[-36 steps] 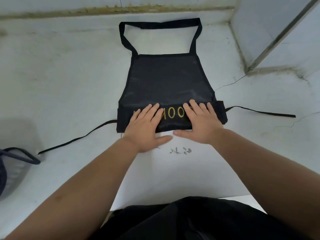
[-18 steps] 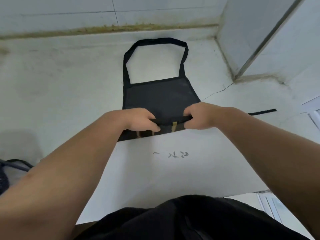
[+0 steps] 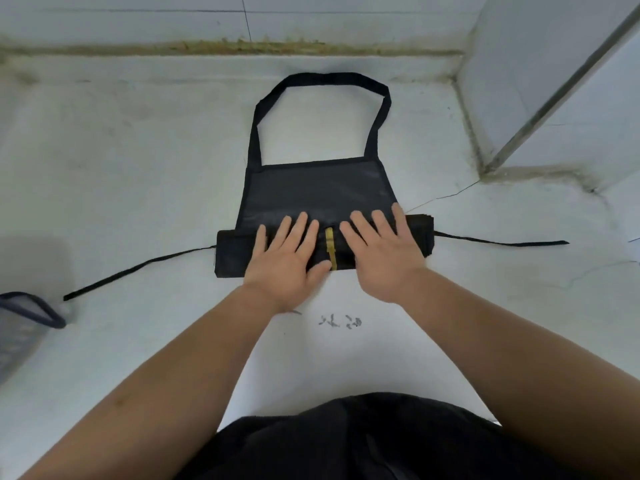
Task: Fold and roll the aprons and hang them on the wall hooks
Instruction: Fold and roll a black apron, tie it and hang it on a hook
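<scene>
A black apron (image 3: 318,188) lies flat on the pale floor, its lower part wound into a thick roll (image 3: 230,252) across the near edge. A bit of yellow lettering shows between my hands. My left hand (image 3: 284,254) presses flat on the roll left of centre, fingers straight and spread. My right hand (image 3: 381,251) presses flat on the roll right of centre, fingers straight. The neck loop (image 3: 322,79) lies spread toward the wall. Waist ties trail out left (image 3: 138,270) and right (image 3: 502,241).
A white sheet (image 3: 346,358) with dark marks lies under my forearms. A grey mesh basket (image 3: 20,327) with a dark rim stands at the left edge. A tiled wall runs along the back, and a wall corner with a metal strip (image 3: 554,98) juts in at right.
My hands gripped the rolled edge half a second ago and turned it away from me. Now they lie flat on a thicker roll, and less of the bib shows.
</scene>
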